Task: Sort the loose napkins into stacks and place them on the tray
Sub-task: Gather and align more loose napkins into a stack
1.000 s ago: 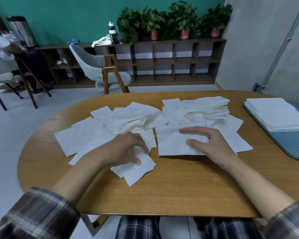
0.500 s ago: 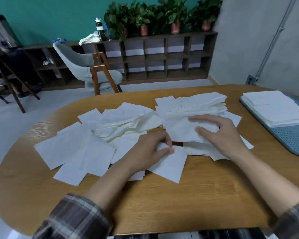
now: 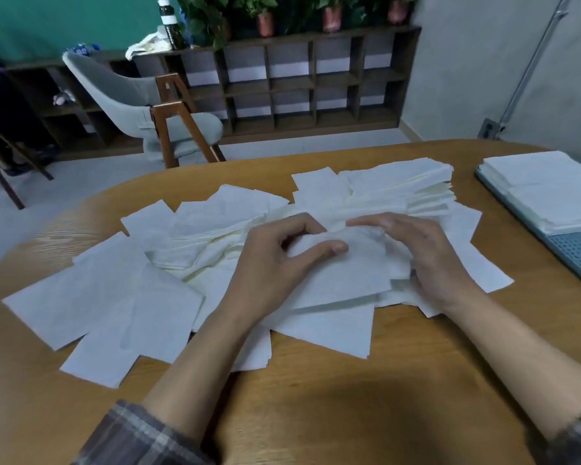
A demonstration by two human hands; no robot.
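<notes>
While the left grip (image 3: 275, 263) pinches the top napkin (image 3: 336, 280) between curled fingers and thumb at its far-left corner, the right grip (image 3: 430, 260) arches over the same sheet's right side, with fingers bent across the far edge and the thumb tucked at its near-right edge. That napkin lies on a small heap in front of the person. To the left, loose napkins (image 3: 91, 297) spread overlapping across the wooden surface (image 3: 316, 414). An uneven pile (image 3: 410, 189) sits just behind both grips. At the right edge, well apart, the grey tray (image 3: 577, 260) carries neat stacks (image 3: 550, 193) of napkins.
</notes>
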